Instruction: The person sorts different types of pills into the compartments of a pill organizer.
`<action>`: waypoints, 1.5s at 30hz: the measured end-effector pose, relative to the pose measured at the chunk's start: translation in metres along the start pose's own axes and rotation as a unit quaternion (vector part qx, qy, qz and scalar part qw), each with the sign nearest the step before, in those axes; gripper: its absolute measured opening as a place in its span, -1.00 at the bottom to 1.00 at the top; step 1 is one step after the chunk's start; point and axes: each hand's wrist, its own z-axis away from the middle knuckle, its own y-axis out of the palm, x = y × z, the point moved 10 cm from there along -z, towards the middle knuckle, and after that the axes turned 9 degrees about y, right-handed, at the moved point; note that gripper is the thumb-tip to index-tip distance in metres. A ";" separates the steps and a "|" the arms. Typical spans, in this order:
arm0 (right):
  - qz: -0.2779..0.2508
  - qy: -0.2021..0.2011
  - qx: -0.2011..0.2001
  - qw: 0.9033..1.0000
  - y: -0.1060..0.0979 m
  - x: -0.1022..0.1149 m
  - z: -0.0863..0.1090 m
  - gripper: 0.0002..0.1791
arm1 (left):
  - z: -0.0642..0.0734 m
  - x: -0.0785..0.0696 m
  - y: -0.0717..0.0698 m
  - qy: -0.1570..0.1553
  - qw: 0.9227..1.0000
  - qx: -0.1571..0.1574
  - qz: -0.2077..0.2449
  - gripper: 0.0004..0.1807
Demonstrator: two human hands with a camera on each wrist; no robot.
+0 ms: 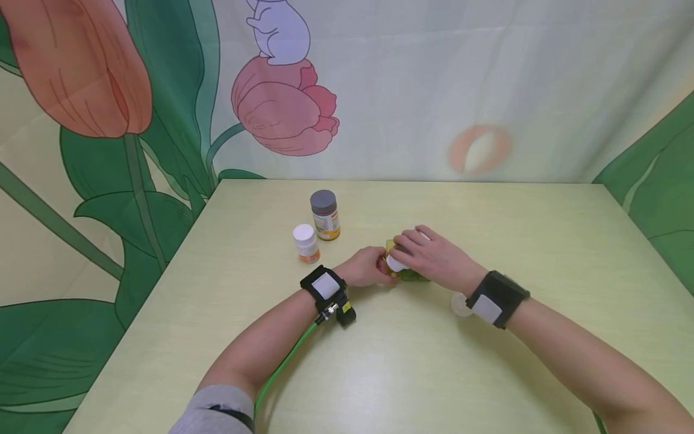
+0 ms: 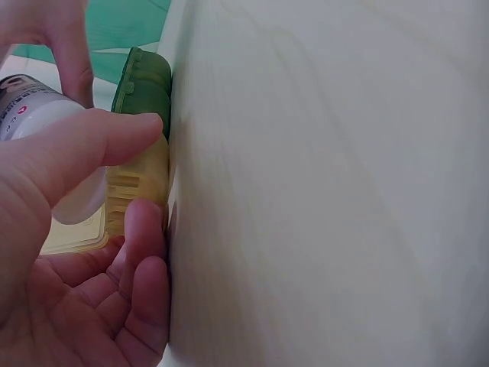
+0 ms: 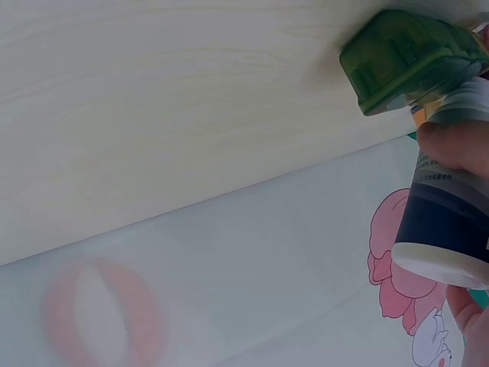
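My left hand pinches the near-left end of a pill organizer with see-through green and yellow compartments. In the left wrist view, the thumb and fingers are at the organizer's yellow part. A yellow lid there stands open. My right hand grips a white pill bottle with a dark blue band. The bottle is tipped over the organizer, its mouth end low beside the yellow compartment. Whether anything comes out is hidden. The green end rests on the table.
A small white-capped bottle and a larger grey-capped bottle stand upright at the back left. Under the right wrist lies a round whitish cap. A green cable runs along the left forearm. A printed curtain hangs behind the table.
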 end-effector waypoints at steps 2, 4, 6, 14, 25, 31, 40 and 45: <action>0.000 0.000 0.001 1.000 0.000 0.000 0.001 -0.30 | 0.000 0.000 0.000 -0.001 1.000 0.000 0.000 -0.68; 0.001 0.000 0.000 1.000 0.000 0.000 0.001 -0.29 | 0.000 -0.001 0.000 -0.003 1.000 0.000 0.000 -0.68; 0.000 0.001 0.000 1.000 0.000 -0.001 0.002 -0.30 | 0.000 -0.001 0.000 0.000 1.000 0.000 -0.002 -0.68; -0.011 0.003 0.011 1.000 0.002 -0.003 0.003 -0.33 | 0.000 -0.002 0.000 0.009 1.000 -0.001 0.000 -0.68; -0.015 -0.003 0.024 1.000 0.000 -0.003 0.003 -0.34 | 0.000 -0.002 -0.001 0.010 1.000 -0.002 0.000 -0.66; 0.009 -0.009 0.018 1.000 -0.002 -0.001 0.002 -0.33 | -0.001 0.001 0.000 0.010 1.000 -0.002 -0.001 -0.66; 0.016 -0.009 0.014 1.000 -0.002 0.000 0.002 -0.30 | -0.001 0.000 0.001 0.006 1.000 0.000 -0.001 -0.66; 0.010 -0.006 0.010 1.000 -0.001 -0.001 0.003 -0.31 | -0.001 0.001 0.001 0.003 1.000 0.000 -0.002 -0.66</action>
